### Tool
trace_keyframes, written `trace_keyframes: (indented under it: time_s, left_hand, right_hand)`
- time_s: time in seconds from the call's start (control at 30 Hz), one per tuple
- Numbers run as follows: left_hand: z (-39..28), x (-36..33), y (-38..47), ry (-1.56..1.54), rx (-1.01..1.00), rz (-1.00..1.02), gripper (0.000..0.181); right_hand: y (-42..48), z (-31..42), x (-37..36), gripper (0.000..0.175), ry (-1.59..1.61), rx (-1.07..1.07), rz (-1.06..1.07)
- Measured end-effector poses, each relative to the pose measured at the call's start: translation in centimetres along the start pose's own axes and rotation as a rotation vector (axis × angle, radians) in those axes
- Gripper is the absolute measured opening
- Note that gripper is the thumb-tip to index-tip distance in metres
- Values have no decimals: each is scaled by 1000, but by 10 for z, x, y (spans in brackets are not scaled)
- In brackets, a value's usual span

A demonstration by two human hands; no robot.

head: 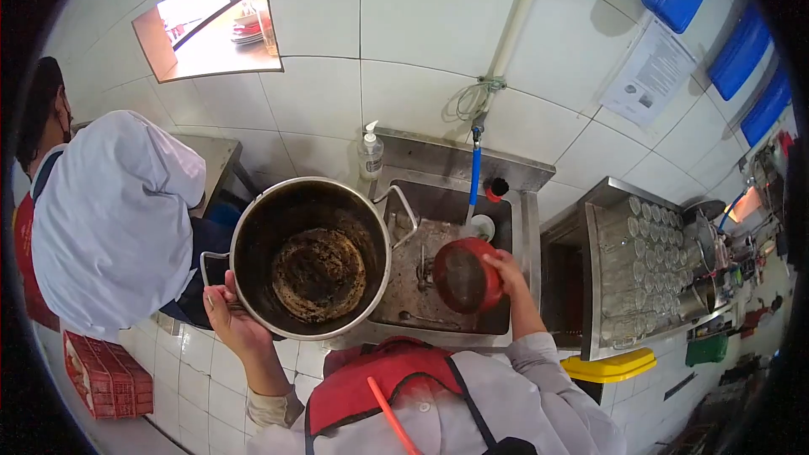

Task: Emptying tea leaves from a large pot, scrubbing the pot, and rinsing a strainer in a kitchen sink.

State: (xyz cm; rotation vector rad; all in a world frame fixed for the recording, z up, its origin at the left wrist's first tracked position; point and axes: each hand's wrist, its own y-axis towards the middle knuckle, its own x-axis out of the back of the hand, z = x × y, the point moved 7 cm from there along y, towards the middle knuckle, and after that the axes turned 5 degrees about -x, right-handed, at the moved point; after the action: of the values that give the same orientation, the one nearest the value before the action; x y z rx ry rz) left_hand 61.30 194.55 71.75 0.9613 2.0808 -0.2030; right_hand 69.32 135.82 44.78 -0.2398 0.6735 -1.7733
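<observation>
My left hand [237, 322] grips a large metal stockpot [310, 193] low on its left side, near one loop handle. Dark, burnt-looking residue covers much of the pot's bottom. Its other loop handle reaches over the left edge of a stainless-steel sink [399, 297]. In my right hand [505, 275] is a red bowl [442, 291], held by its right rim above the basin; greyish liquid seems to fill it. A blue hose [475, 177] hangs from the wall tap, with water apparently coming from its end. Behind the bowl, a small white container [483, 226] sits in the basin.
A pump bottle [371, 155] stands behind the sink's left corner. Close on my left is a co-worker in a white shirt [120, 221]. A red plastic crate [107, 379] is at lower left. Many drinking glasses [651, 259] crowd the right-hand counter above a yellow lid [610, 366].
</observation>
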Motion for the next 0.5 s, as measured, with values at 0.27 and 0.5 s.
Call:
trace_keyframes:
  time_s: [0.27, 0.5]
  left_hand:
    - [-1, 2, -5, -58, 24, 43, 24]
    - [-21, 20, -7, 15, -27, -5, 24]
  right_hand:
    - [-31, 13, -144, 43, -1683, 551, 390]
    - [17, -21, -110, 27, -2128, 829, 285]
